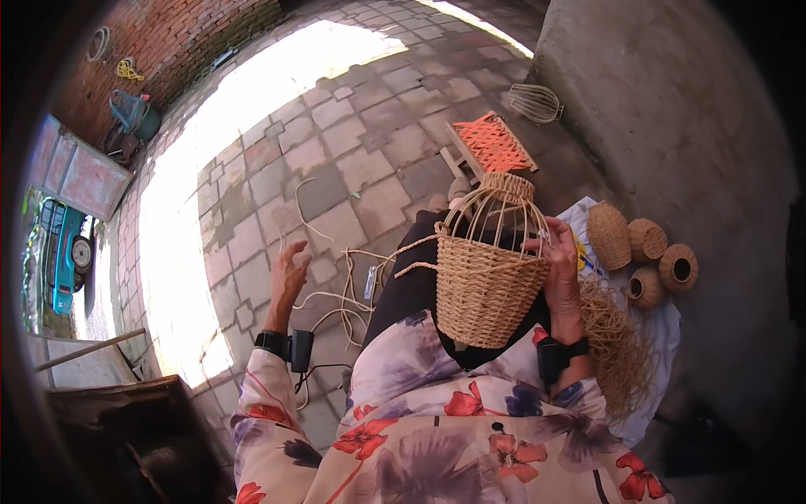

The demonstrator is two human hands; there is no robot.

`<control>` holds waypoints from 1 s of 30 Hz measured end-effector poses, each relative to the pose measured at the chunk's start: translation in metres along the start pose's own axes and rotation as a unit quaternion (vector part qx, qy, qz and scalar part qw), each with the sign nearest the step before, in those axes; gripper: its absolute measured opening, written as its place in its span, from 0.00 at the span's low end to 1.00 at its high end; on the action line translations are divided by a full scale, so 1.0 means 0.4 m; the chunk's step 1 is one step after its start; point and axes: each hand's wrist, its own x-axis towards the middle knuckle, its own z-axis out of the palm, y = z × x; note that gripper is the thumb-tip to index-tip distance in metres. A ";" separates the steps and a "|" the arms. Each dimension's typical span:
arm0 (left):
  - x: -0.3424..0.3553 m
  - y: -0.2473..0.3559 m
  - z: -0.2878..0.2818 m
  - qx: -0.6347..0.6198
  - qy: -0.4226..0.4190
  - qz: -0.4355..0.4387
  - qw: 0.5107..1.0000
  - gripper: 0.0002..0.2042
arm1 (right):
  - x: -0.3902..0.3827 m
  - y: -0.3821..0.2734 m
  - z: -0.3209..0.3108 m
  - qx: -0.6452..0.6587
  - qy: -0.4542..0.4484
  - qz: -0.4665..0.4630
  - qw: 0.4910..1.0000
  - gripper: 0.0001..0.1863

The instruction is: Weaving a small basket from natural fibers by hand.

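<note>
The right hand [561, 269] has its fingers clamped on the basket [487, 281] rim; the left hand [287, 273], fingers apart, is beside loose strands [336, 298].

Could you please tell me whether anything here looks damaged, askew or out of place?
Nothing looks damaged. The tan woven basket is only half woven, bare ribs arching above; the right hand steadies it, and loose pale cords trail over the paving by the left hand.

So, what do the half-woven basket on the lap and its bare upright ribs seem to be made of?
The half-woven basket looks like twisted natural fibre cord, perhaps rush or seagrass: tan, matte, with visible ropey rows. Its bare ribs look like thin pale metal wire or cane; I cannot tell which. The right hand holds it at the side.
</note>
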 end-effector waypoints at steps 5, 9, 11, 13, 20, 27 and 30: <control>-0.093 0.412 0.181 -0.183 -0.247 0.159 0.938 0.14 | -0.001 -0.005 0.023 0.009 0.006 0.006 1.000 0.26; -0.064 0.396 0.194 -0.109 -0.276 0.168 0.940 0.15 | -0.003 -0.002 0.015 0.010 -0.002 0.002 1.000 0.26; -0.038 0.344 0.170 -0.147 -0.309 0.138 0.930 0.16 | -0.005 -0.008 0.016 0.016 -0.002 0.002 1.000 0.27; -0.034 0.307 0.167 -0.202 -0.343 0.080 0.914 0.18 | -0.003 -0.005 0.012 0.016 -0.004 0.004 1.000 0.27; -0.018 0.279 0.194 -0.179 -0.361 0.053 0.914 0.17 | 0.001 0.004 0.001 0.030 -0.002 0.006 1.000 0.26; -0.055 0.294 0.189 -0.070 -0.161 0.139 0.975 0.15 | 0.006 -0.009 0.024 0.036 0.006 -0.008 0.999 0.24; -0.119 0.315 0.163 -0.061 -0.026 0.194 0.979 0.14 | 0.004 -0.022 0.034 0.033 0.003 -0.034 0.999 0.23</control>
